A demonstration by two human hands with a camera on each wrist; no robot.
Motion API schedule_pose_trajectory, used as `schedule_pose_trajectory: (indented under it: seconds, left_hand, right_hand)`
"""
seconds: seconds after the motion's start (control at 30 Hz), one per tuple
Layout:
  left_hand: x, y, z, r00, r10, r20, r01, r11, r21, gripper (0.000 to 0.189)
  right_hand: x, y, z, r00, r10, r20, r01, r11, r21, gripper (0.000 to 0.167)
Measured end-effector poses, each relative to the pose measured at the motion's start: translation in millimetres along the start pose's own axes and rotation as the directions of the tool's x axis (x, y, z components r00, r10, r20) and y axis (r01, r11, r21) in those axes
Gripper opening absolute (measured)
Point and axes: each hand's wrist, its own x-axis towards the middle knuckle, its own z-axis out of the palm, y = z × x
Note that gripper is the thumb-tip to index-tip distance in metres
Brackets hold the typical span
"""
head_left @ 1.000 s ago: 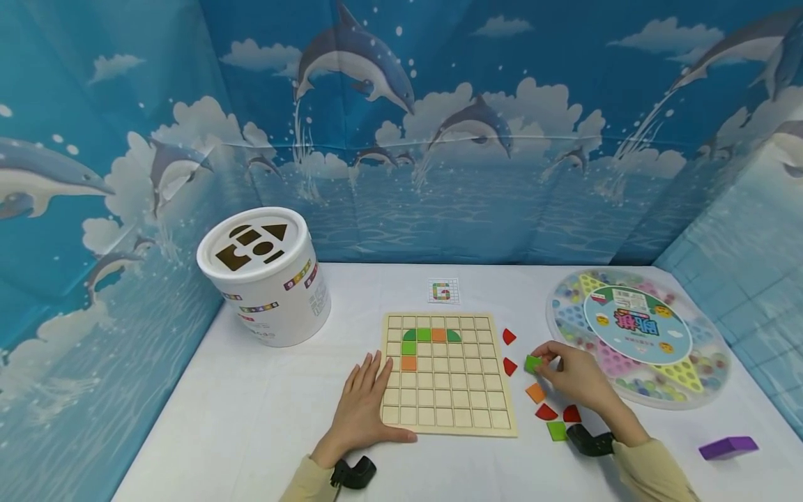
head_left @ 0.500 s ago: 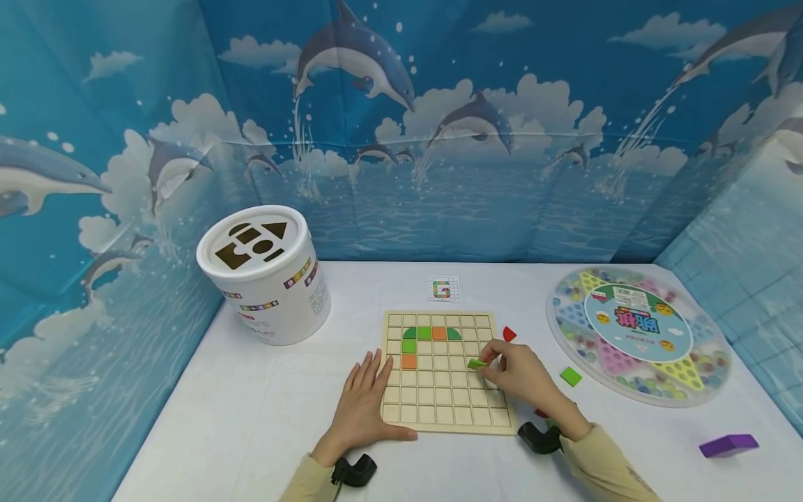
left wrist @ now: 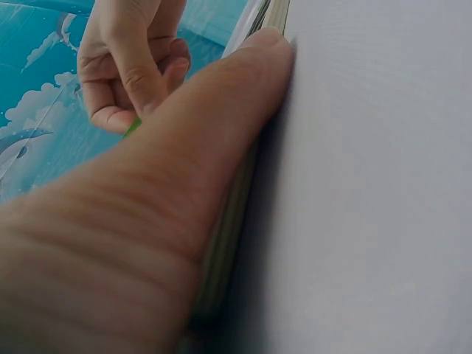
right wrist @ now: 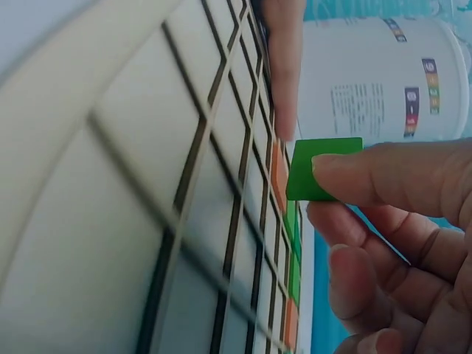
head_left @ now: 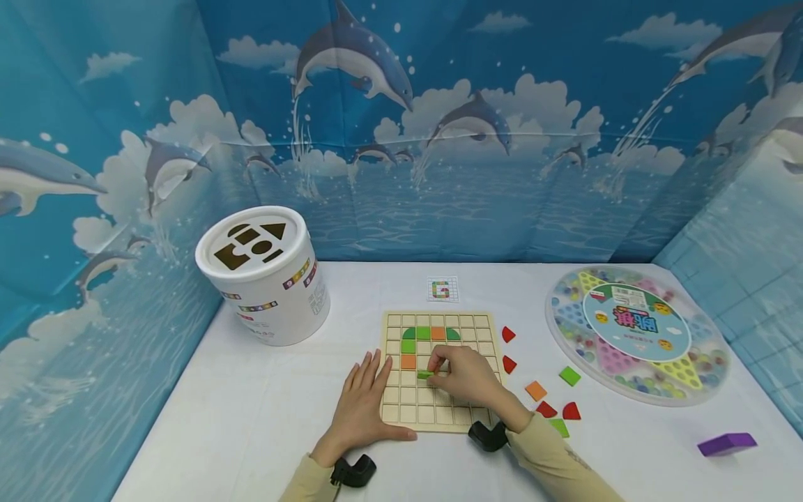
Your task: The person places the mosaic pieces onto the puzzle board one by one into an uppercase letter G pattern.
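A wooden grid board [head_left: 461, 417] lies on the white table, with green and orange square tiles and two dark green rounded tiles set in its upper left cells. My right hand [head_left: 467, 376] pinches a green square tile [right wrist: 306, 169] between thumb and fingers, tilted just over the board below the lowest orange tile [head_left: 408, 362]. Along the board's left side my left hand [head_left: 362, 408] rests with straight, spread fingers. Its thumb [left wrist: 228, 96] lies along the board's near edge in the left wrist view.
Right of the board lie red quarter-round tiles [head_left: 571, 411], an orange tile [head_left: 536, 390] and green tiles [head_left: 569, 376]. A pattern card [head_left: 442, 288] sits behind the board. A white bucket [head_left: 270, 307] stands left, a round marble game [head_left: 640, 335] right, a purple block [head_left: 728, 444] front right.
My right hand has carried the green tile left from beside the board to over its left part. Another green tile now lies farther right, near the marble game. The left hand stays put.
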Motion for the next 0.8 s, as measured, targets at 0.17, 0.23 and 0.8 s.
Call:
schedule_pose_trajectory:
  seconds: [0.17, 0.23, 0.8]
  left_hand:
    - [-0.3, -0.9, 0.8, 1.000, 0.011, -0.012, -0.011, 1.000, 0.000, 0.125]
    - [-0.5, -1.3, 1.4, 1.000, 0.013, -0.015, -0.013, 1.000, 0.001, 0.126]
    - [-1.4, -2.5, 2.9, 0.999, 0.031, -0.031, -0.031, 0.999, -0.006, 0.126]
  right_hand:
    - [6.9, -7.3, 10.4, 0.999, -0.051, 0.005, 0.050, 0.999, 0.009, 0.019]
    - [8.6, -9.9, 12.6, 0.998, -0.058, 0.009, 0.058, 0.998, 0.009, 0.017]
    - [12.9, -14.0, 20.2, 0.998, -0.064, 0.013, 0.064, 0.998, -0.005, 0.010]
